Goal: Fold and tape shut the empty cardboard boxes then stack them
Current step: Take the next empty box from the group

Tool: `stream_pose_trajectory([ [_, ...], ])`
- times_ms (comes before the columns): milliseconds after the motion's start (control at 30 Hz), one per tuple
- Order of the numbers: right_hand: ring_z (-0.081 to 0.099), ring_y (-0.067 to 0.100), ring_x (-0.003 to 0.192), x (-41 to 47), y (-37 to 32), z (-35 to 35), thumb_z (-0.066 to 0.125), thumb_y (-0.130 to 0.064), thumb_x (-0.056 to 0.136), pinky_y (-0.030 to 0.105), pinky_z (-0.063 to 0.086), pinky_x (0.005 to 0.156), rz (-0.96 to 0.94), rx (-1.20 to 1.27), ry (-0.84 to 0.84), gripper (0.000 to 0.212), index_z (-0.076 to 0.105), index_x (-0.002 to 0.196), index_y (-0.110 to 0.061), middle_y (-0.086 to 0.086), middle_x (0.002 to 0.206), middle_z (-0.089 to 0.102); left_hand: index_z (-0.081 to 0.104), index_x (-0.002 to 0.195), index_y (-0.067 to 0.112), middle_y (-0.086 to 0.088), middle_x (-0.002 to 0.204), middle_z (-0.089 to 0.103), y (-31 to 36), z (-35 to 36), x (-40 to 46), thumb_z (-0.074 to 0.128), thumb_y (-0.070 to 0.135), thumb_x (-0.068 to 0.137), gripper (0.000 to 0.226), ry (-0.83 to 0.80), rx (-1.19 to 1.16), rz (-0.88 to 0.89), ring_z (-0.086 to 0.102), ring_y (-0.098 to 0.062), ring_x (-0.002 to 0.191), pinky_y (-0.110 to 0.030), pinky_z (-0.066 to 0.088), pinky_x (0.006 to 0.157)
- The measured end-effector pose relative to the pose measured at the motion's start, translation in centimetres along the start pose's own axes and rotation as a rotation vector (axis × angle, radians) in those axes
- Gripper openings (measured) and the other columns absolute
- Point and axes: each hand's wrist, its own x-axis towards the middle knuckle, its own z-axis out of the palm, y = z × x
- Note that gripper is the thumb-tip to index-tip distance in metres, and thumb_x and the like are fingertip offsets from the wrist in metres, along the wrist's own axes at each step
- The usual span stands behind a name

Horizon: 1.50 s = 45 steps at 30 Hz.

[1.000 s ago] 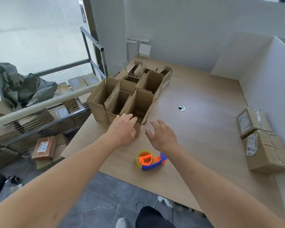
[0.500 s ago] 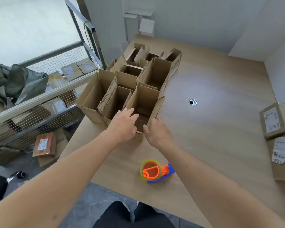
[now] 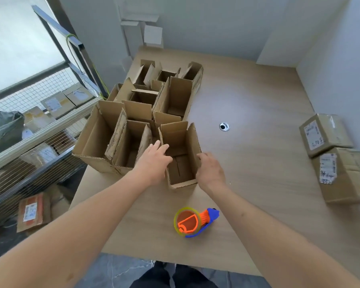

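Observation:
A small open cardboard box [image 3: 182, 169] stands upright at the near end of a cluster of several open boxes [image 3: 146, 113] on the wooden table [image 3: 258, 163]. My left hand [image 3: 154, 163] holds its left wall, fingers reaching over the top edge. My right hand [image 3: 209, 172] grips its right wall, thumb towards the inside. The box's flaps stand up and its inside is empty. An orange and blue tape dispenser [image 3: 192, 222] lies on the table near the front edge, below my hands.
Two taped boxes with labels, one [image 3: 322, 134] behind the other [image 3: 345, 173], sit at the table's right edge by the white wall. A cable hole [image 3: 224, 126] is in the table's middle. A wire-mesh cart [image 3: 40, 125] with parcels stands left of the table.
Both hands reached forward and took hold of the nearest open box on either side; it now sits a little apart from the cluster. The camera tilted down and closer.

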Motion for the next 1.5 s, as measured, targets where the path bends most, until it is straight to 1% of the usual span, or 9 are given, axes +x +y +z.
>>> stream_pose_trajectory([
  [167,0.049,0.024,0.133,-0.3,2.4,-1.8,0.049,-0.006,0.095,0.038,0.045,0.108,0.113,0.004,0.012,0.050,0.051,0.144,-0.014,-0.004,0.155,0.040,0.056,0.143,0.033,-0.008,0.169,0.015,0.5,-0.2,1.6,0.060,0.003,0.093,0.058,0.007,0.072,0.112,0.002,-0.036,0.157,-0.048,0.006,0.128],
  [400,0.039,0.029,0.142,-1.8,5.4,-2.7,0.053,-0.027,0.096,0.040,0.044,0.107,0.299,0.025,0.025,0.060,0.038,0.154,-0.023,-0.001,0.165,0.017,0.066,0.129,0.043,0.001,0.161,0.036,3.5,-0.1,3.3,0.058,0.016,0.099,0.041,0.054,-0.026,0.159,0.011,-0.031,0.157,-0.057,0.000,0.125],
  [533,0.054,0.036,0.121,-2.3,6.7,-2.9,0.053,-0.030,0.093,0.037,0.050,0.097,0.486,0.219,-0.009,0.064,0.035,0.154,-0.038,0.012,0.144,0.035,0.067,0.126,0.047,0.007,0.142,0.056,5.9,-0.1,3.6,0.054,0.032,0.102,0.031,0.094,-0.056,0.144,0.039,-0.030,0.143,-0.057,0.012,0.124],
  [800,0.059,0.033,0.108,-2.1,11.9,-5.4,0.052,-0.003,0.083,0.031,0.047,0.079,0.462,0.227,0.086,0.048,0.055,0.127,-0.020,0.009,0.118,0.060,0.072,0.121,0.038,0.007,0.126,0.063,13.6,0.4,4.8,0.052,0.041,0.103,0.027,0.059,-0.081,0.232,0.059,-0.020,0.116,-0.049,0.015,0.122],
  [933,0.060,0.029,0.114,-2.4,15.9,-7.3,0.053,0.000,0.081,0.031,0.047,0.081,0.467,0.168,0.092,0.063,0.051,0.137,-0.030,0.002,0.127,0.057,0.072,0.124,0.028,-0.001,0.133,0.062,16.5,0.4,5.3,0.056,0.063,0.094,0.049,0.157,-0.160,0.261,0.059,-0.023,0.122,-0.046,0.026,0.119],
  [1100,0.059,0.025,0.117,-2.8,19.9,-8.6,0.053,0.000,0.085,0.033,0.048,0.081,0.483,0.075,0.108,0.072,0.046,0.143,-0.040,-0.001,0.133,0.050,0.055,0.141,0.029,-0.020,0.153,0.028,16.5,0.0,5.5,0.056,0.088,0.068,0.094,0.083,-0.157,0.034,0.024,-0.041,0.145,-0.048,0.026,0.120],
  [1233,0.056,0.025,0.106,-2.7,20.3,-8.1,0.058,-0.009,0.086,0.035,0.051,0.081,0.386,0.044,0.211,0.064,0.049,0.140,-0.041,-0.001,0.116,0.045,0.058,0.137,0.022,-0.009,0.146,0.034,16.9,1.3,5.3,0.076,0.064,0.078,0.075,0.036,-0.397,0.052,0.053,-0.031,0.124,-0.040,0.050,0.102],
  [1367,0.055,0.021,0.103,-2.2,19.8,-7.4,0.056,-0.034,0.094,0.038,0.055,0.082,0.286,0.094,0.241,0.045,0.051,0.139,-0.039,-0.003,0.113,0.045,0.042,0.153,0.024,-0.001,0.134,0.046,17.4,2.9,5.4,0.074,0.057,0.083,0.084,0.107,-0.336,0.134,0.055,-0.022,0.116,-0.036,0.053,0.092],
  [1500,0.058,0.024,0.110,-1.8,20.5,-6.7,0.047,-0.017,0.097,0.037,0.053,0.088,0.280,0.115,0.234,0.051,0.051,0.145,-0.032,-0.002,0.125,0.051,0.038,0.155,0.026,0.002,0.122,0.057,17.7,3.5,5.4,0.067,0.053,0.092,0.074,0.076,-0.284,0.131,0.058,-0.022,0.112,-0.035,0.053,0.088],
])
